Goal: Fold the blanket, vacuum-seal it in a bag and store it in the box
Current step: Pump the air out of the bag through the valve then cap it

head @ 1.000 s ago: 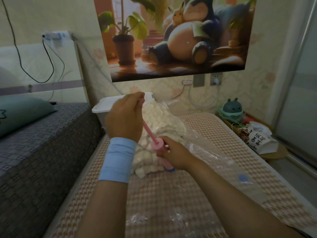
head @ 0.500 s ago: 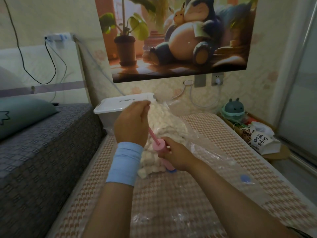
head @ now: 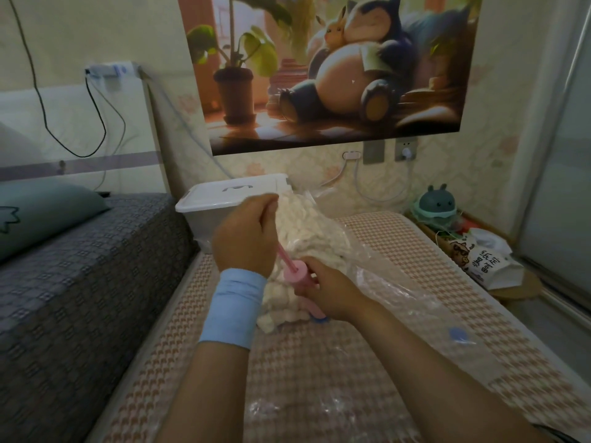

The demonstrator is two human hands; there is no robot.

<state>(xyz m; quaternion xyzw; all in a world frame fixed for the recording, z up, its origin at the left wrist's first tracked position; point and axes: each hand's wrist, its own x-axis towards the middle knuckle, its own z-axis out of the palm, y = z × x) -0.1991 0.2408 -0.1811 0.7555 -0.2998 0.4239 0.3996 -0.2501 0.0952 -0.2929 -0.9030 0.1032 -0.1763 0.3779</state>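
No readable writing on the pump (head: 299, 276). Left hand (head: 244, 236) has pushed its rod lower, fist closed; right hand (head: 329, 294) grips the barrel. The blanket (head: 303, 231) sits bagged (head: 399, 292) beside the far box (head: 224, 199).

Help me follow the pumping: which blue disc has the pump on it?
The blue disc under the pink pump; the other disc lies bare farther right.

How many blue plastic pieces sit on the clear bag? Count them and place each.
2. One blue piece peeks out under the pink pump, below the right hand; the other lies alone on the bag, further right. Arms may hide more.
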